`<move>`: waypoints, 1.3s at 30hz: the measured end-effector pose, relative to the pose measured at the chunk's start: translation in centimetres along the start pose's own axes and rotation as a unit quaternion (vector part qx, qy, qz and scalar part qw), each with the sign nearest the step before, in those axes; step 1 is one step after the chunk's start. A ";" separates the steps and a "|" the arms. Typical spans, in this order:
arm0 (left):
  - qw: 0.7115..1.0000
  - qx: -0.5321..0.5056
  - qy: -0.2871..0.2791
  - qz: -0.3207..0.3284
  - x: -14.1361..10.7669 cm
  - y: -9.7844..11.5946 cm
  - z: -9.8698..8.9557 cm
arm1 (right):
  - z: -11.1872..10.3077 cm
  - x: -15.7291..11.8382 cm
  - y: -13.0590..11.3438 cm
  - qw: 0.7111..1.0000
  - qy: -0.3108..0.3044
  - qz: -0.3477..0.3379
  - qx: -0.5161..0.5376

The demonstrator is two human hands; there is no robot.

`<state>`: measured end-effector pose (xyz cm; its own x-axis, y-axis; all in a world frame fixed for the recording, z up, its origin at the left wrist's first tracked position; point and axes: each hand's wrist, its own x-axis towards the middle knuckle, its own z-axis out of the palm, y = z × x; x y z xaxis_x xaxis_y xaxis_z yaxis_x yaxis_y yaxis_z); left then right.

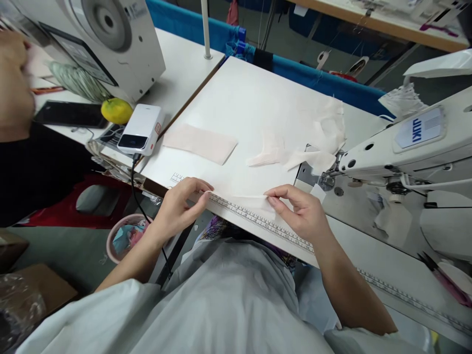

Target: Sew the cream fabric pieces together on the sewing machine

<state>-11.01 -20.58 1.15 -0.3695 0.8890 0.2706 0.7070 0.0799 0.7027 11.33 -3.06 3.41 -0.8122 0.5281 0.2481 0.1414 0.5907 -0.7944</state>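
Observation:
A thin white fabric piece spans between my hands over the ruler strip at the table's front edge. My left hand pinches its left end between thumb and forefinger. At its right end, my right hand grips the corner in the same way. Beyond them a pale pink fabric strip lies flat on the white table. Small pale fabric pieces lie to the right, near the needle area of the sewing machine.
At the left are a white power bank with a cable, a yellow fruit, a dark phone and another machine. A person's arm is at the far left. Scissors lie at the right; a pink bin stands below.

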 end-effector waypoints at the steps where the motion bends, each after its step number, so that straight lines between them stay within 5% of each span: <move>1: 0.998 -0.045 -0.016 -0.044 0.1 0.2 -0.4 | -0.1 0.1 -0.1 0.999 -0.005 0.026 0.036; 4: 0.980 -0.130 -0.075 -0.130 1.0 0.2 -1.1 | 0.1 0.5 0.3 0.994 -0.009 0.076 0.076; 7: 0.986 -0.058 -0.095 -0.122 2.5 -0.7 -0.6 | 0.7 0.8 1.3 0.997 0.022 0.068 -0.027; 11: 0.978 0.191 0.055 -0.057 3.5 -1.9 0.2 | 1.0 0.8 2.3 0.967 0.078 -0.020 -0.240; 15: 0.955 0.247 0.164 0.022 1.1 -0.5 0.4 | 0.6 0.6 2.5 0.957 0.070 -0.086 -0.266; 19: 0.977 0.163 0.049 0.131 -2.7 2.6 2.0 | 0.3 0.4 2.2 0.963 0.032 -0.133 -0.233; 23: 0.973 0.181 -0.039 0.140 -4.1 3.0 4.2 | -0.1 0.4 2.1 0.963 0.006 -0.136 -0.233; 31: 0.970 0.182 -0.045 0.156 -2.0 0.3 3.9 | -0.4 0.6 2.5 0.961 -0.034 -0.127 -0.242; 35: 0.975 0.166 -0.009 0.150 -1.9 1.4 4.5 | -0.3 0.6 2.6 0.961 -0.003 -0.137 -0.240; 39: 0.971 0.142 -0.035 0.189 -2.3 3.5 6.3 | -0.2 0.6 2.6 0.961 -0.005 -0.150 -0.231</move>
<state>-3.93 -19.56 -1.16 -0.0157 0.9067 0.4215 0.9257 -0.1461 0.3489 11.33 -1.12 1.63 -0.8612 0.2863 0.4200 0.1341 0.9250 -0.3554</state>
